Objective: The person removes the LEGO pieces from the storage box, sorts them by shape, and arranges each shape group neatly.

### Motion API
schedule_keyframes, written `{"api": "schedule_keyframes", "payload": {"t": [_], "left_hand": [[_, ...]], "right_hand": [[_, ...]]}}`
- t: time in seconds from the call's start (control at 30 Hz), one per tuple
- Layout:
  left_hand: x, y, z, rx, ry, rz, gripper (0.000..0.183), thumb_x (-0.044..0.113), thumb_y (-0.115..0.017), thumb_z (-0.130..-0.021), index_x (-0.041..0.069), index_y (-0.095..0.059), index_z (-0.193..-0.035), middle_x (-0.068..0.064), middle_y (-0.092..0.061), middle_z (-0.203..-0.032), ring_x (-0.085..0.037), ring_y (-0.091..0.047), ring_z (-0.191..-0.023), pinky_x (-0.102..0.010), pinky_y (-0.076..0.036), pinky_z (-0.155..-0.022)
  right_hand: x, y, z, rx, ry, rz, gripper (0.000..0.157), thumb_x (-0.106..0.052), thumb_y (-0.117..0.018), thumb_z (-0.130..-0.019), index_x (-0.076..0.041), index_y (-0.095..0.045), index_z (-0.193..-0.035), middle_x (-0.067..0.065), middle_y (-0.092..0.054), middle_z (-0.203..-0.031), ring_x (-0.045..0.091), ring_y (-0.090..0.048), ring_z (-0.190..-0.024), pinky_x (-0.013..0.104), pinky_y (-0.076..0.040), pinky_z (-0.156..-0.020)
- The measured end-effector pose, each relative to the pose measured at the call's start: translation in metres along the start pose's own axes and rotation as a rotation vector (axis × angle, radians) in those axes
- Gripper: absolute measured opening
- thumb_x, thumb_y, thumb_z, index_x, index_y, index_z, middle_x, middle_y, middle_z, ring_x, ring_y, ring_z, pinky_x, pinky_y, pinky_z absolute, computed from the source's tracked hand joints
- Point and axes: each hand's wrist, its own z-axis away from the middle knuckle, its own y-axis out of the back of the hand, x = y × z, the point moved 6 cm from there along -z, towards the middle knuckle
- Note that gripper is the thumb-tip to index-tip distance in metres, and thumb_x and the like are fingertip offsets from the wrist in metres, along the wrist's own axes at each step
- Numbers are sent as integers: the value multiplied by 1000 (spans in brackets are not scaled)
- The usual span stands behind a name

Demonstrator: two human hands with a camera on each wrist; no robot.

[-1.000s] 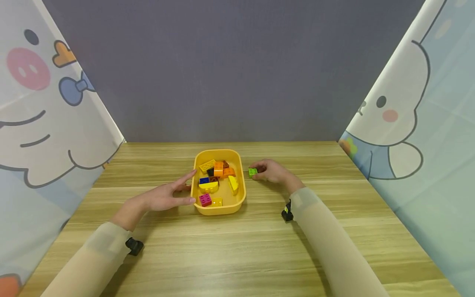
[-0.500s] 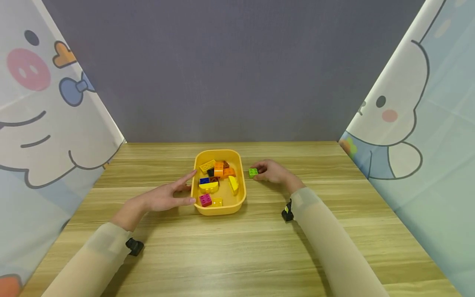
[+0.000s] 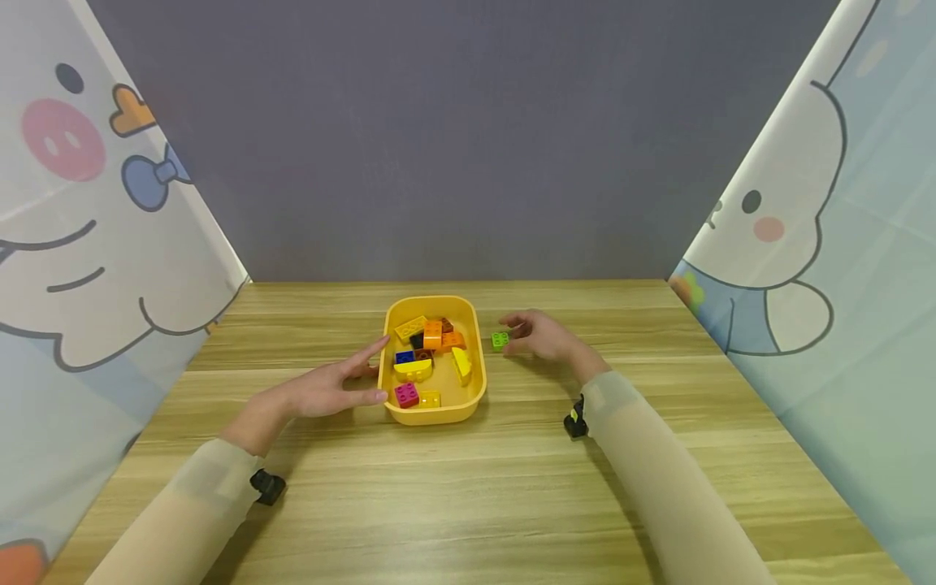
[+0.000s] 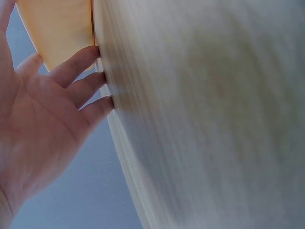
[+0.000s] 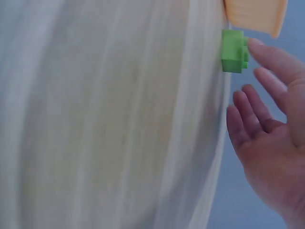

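Observation:
A small green building block (image 3: 500, 340) with studs on top stands on the table, just right of the yellow bin (image 3: 478, 382). My right hand (image 3: 544, 336) is beside it, thumb and fingers spread apart; in the right wrist view the green block (image 5: 233, 51) sits off the fingertips with nothing gripped. On the bin's other side, my left hand (image 3: 329, 388) rests with thumb and index finger touching the rim. From the left wrist view, the remaining fingers of the left hand (image 4: 52, 109) reach down to the tabletop beside the bin wall (image 4: 62, 33).
Several blocks lie in the bin, among them a magenta block (image 3: 406, 396), an orange block (image 3: 433, 334), a blue block (image 3: 405, 357) and a yellow curved block (image 3: 461, 366). The wooden table (image 3: 468, 504) ends at a dark grey panel (image 3: 461, 146), with patterned curtains (image 3: 841, 227) at the sides.
My right hand's fingers have opened off the green block and drawn back slightly to the right, leaving it on the table. The left hand stays at the bin.

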Motion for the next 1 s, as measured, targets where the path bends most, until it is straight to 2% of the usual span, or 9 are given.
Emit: {"api": "schedule_keyframes", "payload": {"t": [0.07,0.2,0.33,0.5,0.67,0.83,1.0], "left_hand": [[-1,0,0,-2,7,-1,100,66,-66,-103,40,-4,-178,-24,-42,-173,-55,-37,-160,-83,-24,-124],[-2,-1,-2,-7,21,1,101,68,-66,-102,42,-3,-177,-24,-41,-174,-55,-35,-161,-83,-23,-125],[-3,-1,-2,-7,25,3,101,68,-66,-102,42,-3,-177,-24,-41,-174,-55,-34,-162,-83,-23,-125],[-3,-1,-2,-7,25,9,101,68,-67,-102,43,-4,-177,-22,-39,-175,-55,-31,-163,-83,-21,-125],[-3,-1,-2,-4,26,17,101,68,-67,-102,41,-6,-178,-20,-40,-176,-54,-30,-163,-84,-21,-125],[-4,-1,-2,-5,18,25,102,66,-68,-102,38,-7,-178,-23,-45,-172,-54,-38,-160,-84,-25,-124],[-4,1,-1,-3,6,25,102,65,-69,-102,38,-8,-178,-24,-47,-170,-54,-41,-158,-84,-28,-122]], "right_hand": [[-4,5,2,41,19,-2,55,-20,-75,-105,-4,-60,-154,21,-60,-155,38,-63,-132,54,-57,-109],[-21,9,7,110,88,4,45,-19,-72,-106,-4,-65,-149,20,-63,-150,34,-65,-124,52,-57,-105],[-53,-1,8,93,203,-6,38,-15,-72,-107,-1,-69,-142,21,-69,-142,32,-68,-119,50,-58,-104],[-93,-33,7,6,333,26,34,-16,-72,-107,-1,-71,-138,20,-73,-134,27,-69,-115,45,-60,-102],[-121,-69,5,-146,384,49,32,-18,-70,-109,-5,-73,-137,13,-75,-134,19,-69,-114,36,-61,-100],[-135,-95,1,-264,391,40,27,-18,-69,-109,-8,-74,-135,8,-77,-134,14,-70,-109,29,-59,-99],[-134,-111,-4,-320,378,87,22,-18,-71,-108,-13,-78,-129,1,-78,-130,9,-70,-108,25,-58,-99]]}}
